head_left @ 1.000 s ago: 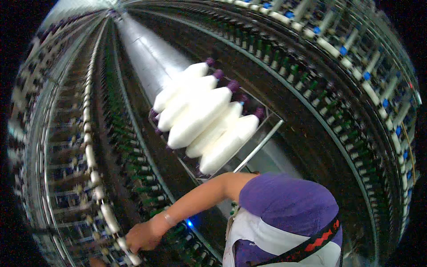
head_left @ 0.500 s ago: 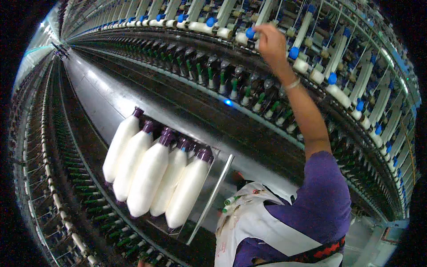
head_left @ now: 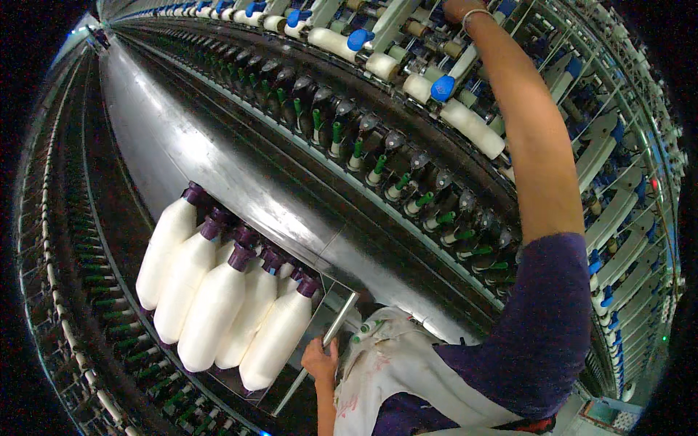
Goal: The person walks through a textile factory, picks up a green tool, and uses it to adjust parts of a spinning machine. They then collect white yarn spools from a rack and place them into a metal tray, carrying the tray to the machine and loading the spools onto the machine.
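Observation:
My left hand is closed around the metal bar of a cart. Beside it, several large white roving bobbins with purple ends stand close together on the cart, leaning in this view. My right arm stretches up over the spinning frame, and my right hand is at the upper picture edge, among the rollers. Its fingers are mostly cut off, so what they touch is hidden. Near that arm are a white roller and a blue cap.
A row of spindles with green tubes runs along the spinning frame below the rollers. A second machine row lines the left side. Between them stretches a shiny metal floor. A white apron with green tubes in its pocket covers my front.
My right hand has moved up from beside a blue cap to the picture's top edge. My left hand has come into view on the bar. The whole view has shifted.

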Demonstrator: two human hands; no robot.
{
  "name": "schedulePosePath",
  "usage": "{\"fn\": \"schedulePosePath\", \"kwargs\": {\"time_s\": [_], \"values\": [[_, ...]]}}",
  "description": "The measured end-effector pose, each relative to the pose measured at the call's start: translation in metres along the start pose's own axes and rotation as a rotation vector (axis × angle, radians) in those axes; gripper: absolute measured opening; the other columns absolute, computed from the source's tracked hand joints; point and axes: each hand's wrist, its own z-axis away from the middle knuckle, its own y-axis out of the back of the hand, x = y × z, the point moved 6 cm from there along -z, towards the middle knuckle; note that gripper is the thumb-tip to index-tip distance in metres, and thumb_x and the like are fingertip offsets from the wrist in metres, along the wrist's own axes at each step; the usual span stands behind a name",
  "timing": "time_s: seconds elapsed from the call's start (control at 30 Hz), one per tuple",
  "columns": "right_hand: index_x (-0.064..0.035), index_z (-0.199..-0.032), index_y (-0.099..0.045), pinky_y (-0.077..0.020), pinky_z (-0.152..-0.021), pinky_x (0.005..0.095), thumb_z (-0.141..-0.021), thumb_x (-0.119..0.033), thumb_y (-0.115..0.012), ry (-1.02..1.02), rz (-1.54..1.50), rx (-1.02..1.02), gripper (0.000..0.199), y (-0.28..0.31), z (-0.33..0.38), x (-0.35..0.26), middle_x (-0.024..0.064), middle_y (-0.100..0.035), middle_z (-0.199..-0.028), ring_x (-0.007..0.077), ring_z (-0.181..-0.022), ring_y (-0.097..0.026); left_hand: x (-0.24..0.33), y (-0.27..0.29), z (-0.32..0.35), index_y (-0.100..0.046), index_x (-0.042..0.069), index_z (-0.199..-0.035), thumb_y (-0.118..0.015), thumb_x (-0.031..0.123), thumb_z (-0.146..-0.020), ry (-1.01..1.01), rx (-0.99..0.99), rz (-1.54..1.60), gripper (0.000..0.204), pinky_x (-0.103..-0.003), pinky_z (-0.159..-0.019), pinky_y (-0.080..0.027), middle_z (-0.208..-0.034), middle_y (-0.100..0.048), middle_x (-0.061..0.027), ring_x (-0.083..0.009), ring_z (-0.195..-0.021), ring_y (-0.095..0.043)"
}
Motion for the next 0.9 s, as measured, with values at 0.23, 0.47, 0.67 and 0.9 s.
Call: {"fn": "schedulePosePath", "kwargs": {"time_s": [0.23, 0.47, 0.67, 0.9], "values": [[-0.0047, -0.099, -0.069, -0.0521, -0.065, 0.0412, -0.091, -0.021, -0.059, -0.037, -0.113, 0.032, 0.021, 0.059, 0.073, 0.005, 0.0132, -0.064, -0.098, 0.0243, -0.081, -0.062, 0.002, -0.003, 0.001, -0.053, 0.007, -0.080, -0.066, 0.030, -0.073, -0.034, 0.050, -0.028, 0.027, -0.044, -0.062, -0.045, -0.075, -0.055, -0.0104, -0.0320, -0.072, -0.057], [-0.0054, -0.086, -0.070, -0.0529, -0.066, 0.0455, -0.078, -0.010, -0.057, 0.330, -0.130, 0.268, 0.016, 0.096, 0.136, -0.040, 0.0162, -0.066, -0.085, 0.0310, -0.080, -0.065, 0.004, 0.002, 0.000, -0.052, 0.007, -0.078, -0.066, 0.028, -0.073, -0.039, 0.030, -0.045, 0.026, -0.043, -0.063, -0.045, -0.075, -0.055, -0.0103, -0.0321, -0.072, -0.057], [-0.0063, -0.085, -0.069, -0.0543, -0.069, 0.0426, -0.078, -0.016, -0.056, 0.545, 0.022, 0.581, 0.018, 0.072, 0.151, -0.095, 0.0138, -0.067, -0.084, 0.0308, -0.081, -0.067, -0.003, -0.002, -0.001, -0.053, 0.008, -0.073, -0.068, 0.030, -0.070, 0.080, -0.106, -0.127, 0.026, -0.043, -0.056, -0.047, -0.072, -0.057, -0.0106, -0.0324, -0.068, -0.059], [-0.0126, -0.073, -0.074, -0.0515, -0.065, 0.0385, -0.058, -0.027, -0.072, 0.362, 0.017, 0.180, 0.020, 0.052, 0.135, -0.093, 0.0095, -0.071, -0.079, 0.0273, -0.079, -0.068, -0.002, 0.004, 0.003, -0.054, 0.009, -0.072, -0.068, 0.034, -0.068, 0.001, 0.104, 0.060, 0.028, -0.046, -0.056, -0.047, -0.069, -0.058, -0.0110, -0.0330, -0.065, -0.061]]}}
